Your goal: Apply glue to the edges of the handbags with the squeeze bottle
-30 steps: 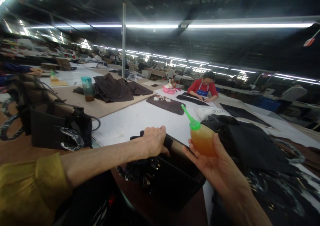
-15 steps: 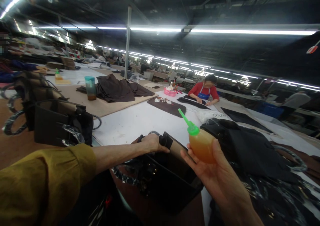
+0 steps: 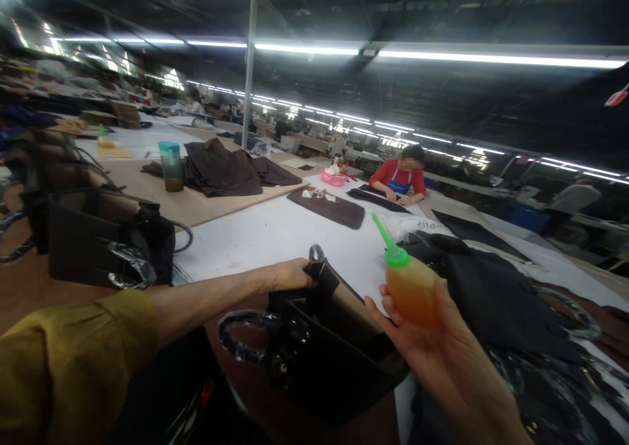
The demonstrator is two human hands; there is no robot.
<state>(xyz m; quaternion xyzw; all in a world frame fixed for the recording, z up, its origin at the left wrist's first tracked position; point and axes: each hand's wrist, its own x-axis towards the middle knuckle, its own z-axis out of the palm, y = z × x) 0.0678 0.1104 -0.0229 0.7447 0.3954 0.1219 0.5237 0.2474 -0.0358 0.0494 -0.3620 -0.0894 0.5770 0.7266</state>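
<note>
Directly before me a black handbag (image 3: 339,360) lies with its opening up and its tan lining showing. My left hand (image 3: 295,274) is closed on the bag's far left rim; its fingertips are partly hidden behind the edge. A plastic-wrapped handle (image 3: 246,333) loops out at the bag's near left side. To the right of the opening, my right hand (image 3: 442,340) holds a squeeze bottle (image 3: 413,291) of amber liquid, its green nozzle tilted up and to the left. The bottle is apart from the bag.
More black bags (image 3: 108,235) stand at left. Black pieces with wrapped handles (image 3: 472,301) are piled at right. Beyond are a teal-lidded cup (image 3: 170,166), dark cloth (image 3: 221,170), a brown panel (image 3: 327,207), a pink basket (image 3: 333,177) and a person in red (image 3: 400,176).
My right hand has moved a little to the right with the bottle. The handbag has shifted slightly right, with my left hand still on its rim.
</note>
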